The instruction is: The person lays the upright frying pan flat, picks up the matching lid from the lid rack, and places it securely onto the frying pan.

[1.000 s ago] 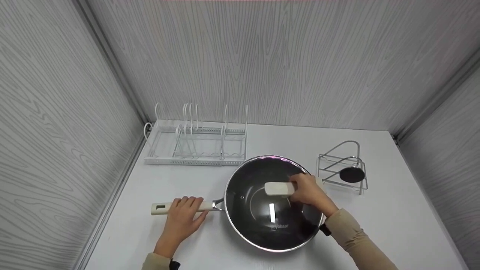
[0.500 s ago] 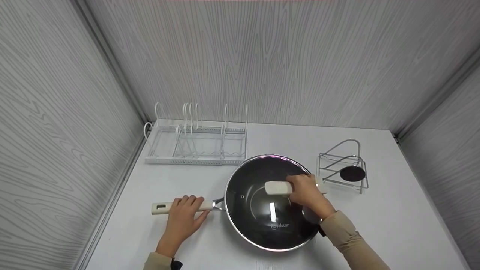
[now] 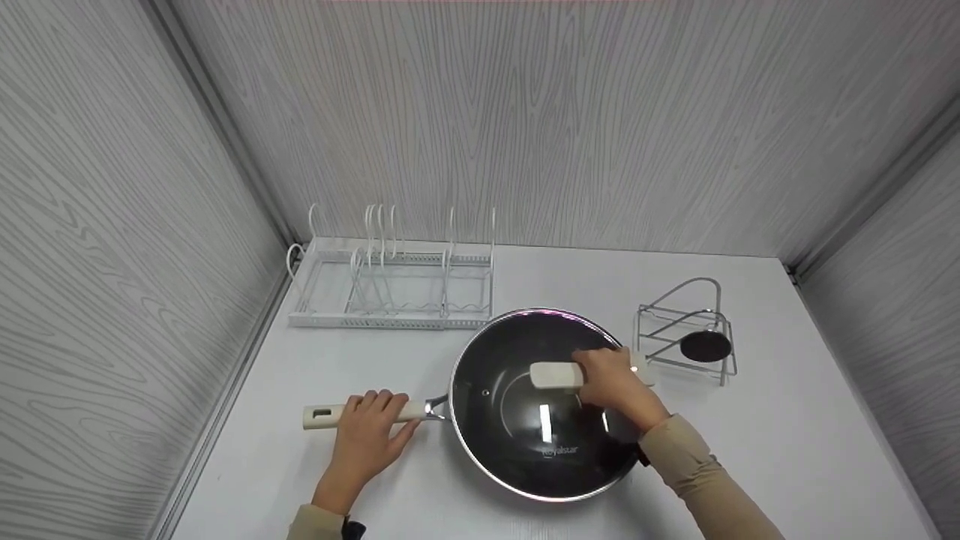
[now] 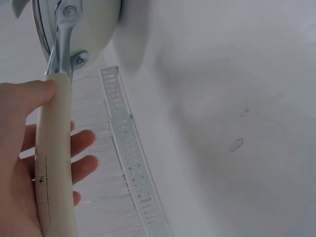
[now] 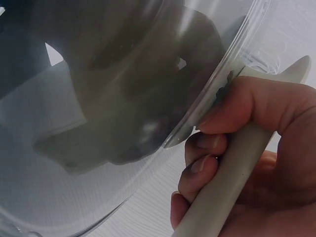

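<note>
A pan with a cream handle (image 3: 321, 417) sits in the middle of the table, covered by a clear glass lid (image 3: 517, 461) with a metal rim. My left hand (image 3: 367, 439) grips the pan handle; in the left wrist view the thumb lies along the cream grip (image 4: 55, 148) and the fingers wrap behind it. Over the lid, my right hand (image 3: 611, 382) holds the wide cream lid handle (image 3: 555, 375). The right wrist view shows thumb and fingers curled round that handle (image 5: 232, 173), beside the glass (image 5: 123, 148). The right hand hides the handle's middle.
Behind the pan at left stands a white wire rack (image 3: 390, 322) with upright dividers, close to the pan's rim. A grey metal wire stand (image 3: 682, 365) with a dark round disc (image 3: 706, 346) stands to the right. Wood-grained walls (image 3: 480, 127) enclose the table's back and sides.
My right hand and forearm have shifted slightly left on the lid handle since the first frame. The left hand, pan and lid look almost unmoved.
</note>
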Available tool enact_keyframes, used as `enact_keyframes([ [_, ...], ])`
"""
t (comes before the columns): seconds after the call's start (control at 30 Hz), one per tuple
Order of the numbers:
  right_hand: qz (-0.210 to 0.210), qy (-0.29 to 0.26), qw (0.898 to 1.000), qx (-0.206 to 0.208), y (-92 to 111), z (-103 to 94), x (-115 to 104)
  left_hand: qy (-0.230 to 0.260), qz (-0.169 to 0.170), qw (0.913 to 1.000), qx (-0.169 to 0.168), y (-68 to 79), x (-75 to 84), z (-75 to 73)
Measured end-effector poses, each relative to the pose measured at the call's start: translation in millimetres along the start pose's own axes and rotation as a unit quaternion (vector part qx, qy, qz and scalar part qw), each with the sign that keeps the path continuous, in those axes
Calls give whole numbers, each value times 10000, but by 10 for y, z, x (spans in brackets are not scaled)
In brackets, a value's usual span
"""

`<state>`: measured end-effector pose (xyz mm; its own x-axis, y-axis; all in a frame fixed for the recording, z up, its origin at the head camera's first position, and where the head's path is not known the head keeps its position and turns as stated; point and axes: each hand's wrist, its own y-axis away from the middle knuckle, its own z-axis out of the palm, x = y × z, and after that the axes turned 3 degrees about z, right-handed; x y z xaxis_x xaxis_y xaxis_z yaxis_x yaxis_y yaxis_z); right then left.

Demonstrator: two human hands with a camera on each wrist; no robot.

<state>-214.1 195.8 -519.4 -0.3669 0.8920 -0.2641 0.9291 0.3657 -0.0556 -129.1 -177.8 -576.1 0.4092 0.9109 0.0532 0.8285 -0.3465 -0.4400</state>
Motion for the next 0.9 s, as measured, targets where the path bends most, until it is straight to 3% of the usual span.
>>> enact_keyframes([
  [0.53,85,-120,9998,-129,-26,4,-23,-34,37,9999,148,46,-37,53],
  [0.77,209,-129,9993,-279,-36,-12,-27,15,-14,9999,-122,23,-54,24],
  [0.9,158,-502,9983,-243,-29,-27,-12,104,-70,9998,-166,4,-69,-22],
])
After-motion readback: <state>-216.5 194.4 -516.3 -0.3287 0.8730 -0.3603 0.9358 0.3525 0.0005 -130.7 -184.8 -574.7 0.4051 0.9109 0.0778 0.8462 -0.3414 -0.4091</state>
